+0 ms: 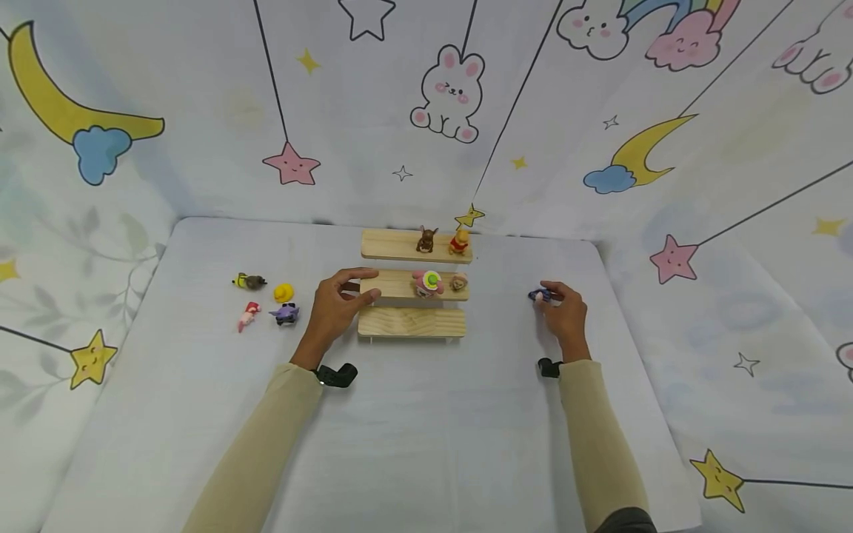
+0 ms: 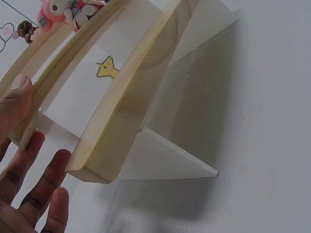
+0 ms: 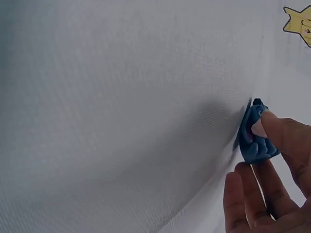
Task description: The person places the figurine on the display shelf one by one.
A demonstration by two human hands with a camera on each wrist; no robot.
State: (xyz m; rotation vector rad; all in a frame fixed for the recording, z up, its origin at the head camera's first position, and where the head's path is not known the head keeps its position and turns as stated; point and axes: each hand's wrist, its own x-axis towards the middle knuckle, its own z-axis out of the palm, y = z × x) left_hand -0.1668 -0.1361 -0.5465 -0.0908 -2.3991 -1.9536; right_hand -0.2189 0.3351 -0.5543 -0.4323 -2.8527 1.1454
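Observation:
A three-step display stand point(image 1: 412, 323) with pale wooden planks and white side supports stands at the middle of the table. My left hand point(image 1: 335, 305) grips the left end of its middle plank point(image 2: 68, 63), thumb on top and fingers beneath. On that plank sit a pink figurine with a green-and-white top point(image 1: 429, 283) and a small brownish figurine point(image 1: 459, 281). A brown long-eared figurine point(image 1: 426, 239) and a yellow bear in red point(image 1: 459, 241) occupy the back plank. Off to the right, my right hand point(image 1: 568, 314) pinches a small blue figurine point(image 3: 253, 133) between thumb and fingers, close over the table.
Left of the stand lie several small toys: a yellow and grey-brown figurine point(image 1: 249, 281), a yellow hat-like piece point(image 1: 283, 292), a pink and red figurine point(image 1: 249, 316) and a purple figurine point(image 1: 286, 314). A printed cloth backdrop point(image 1: 373, 104) rises behind the white table point(image 1: 413, 429).

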